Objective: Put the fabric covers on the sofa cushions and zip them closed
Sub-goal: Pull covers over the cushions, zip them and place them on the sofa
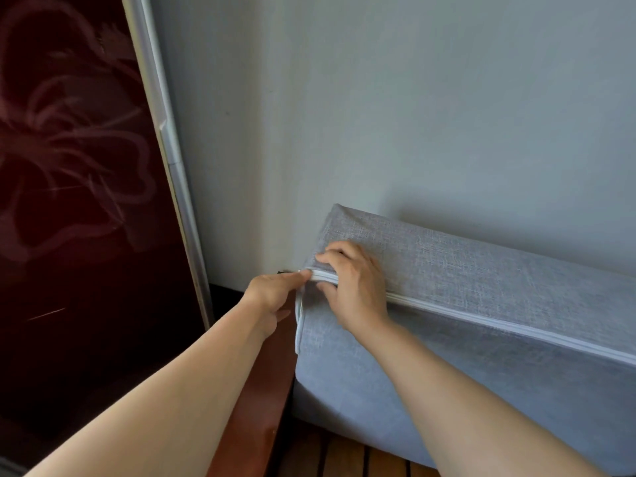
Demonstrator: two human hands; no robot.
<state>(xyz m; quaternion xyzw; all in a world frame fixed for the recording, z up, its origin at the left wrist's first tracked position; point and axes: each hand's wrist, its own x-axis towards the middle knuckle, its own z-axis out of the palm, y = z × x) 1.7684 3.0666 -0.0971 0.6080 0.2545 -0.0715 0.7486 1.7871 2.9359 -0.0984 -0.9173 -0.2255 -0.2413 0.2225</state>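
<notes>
A sofa cushion in a grey-blue woven fabric cover stands on edge against the wall. A white zipper runs along its upper front edge and looks closed over the visible length. My left hand pinches the zipper's end at the cushion's left corner, where the pull itself is too small to make out. My right hand grips the cover just to the right of that corner, fingers curled over the top and thumb below the zipper line.
The cushion rests on a wooden slatted sofa base with a reddish wooden armrest at its left. A pale wall is close behind. A dark patterned panel with a metal frame stands at the left.
</notes>
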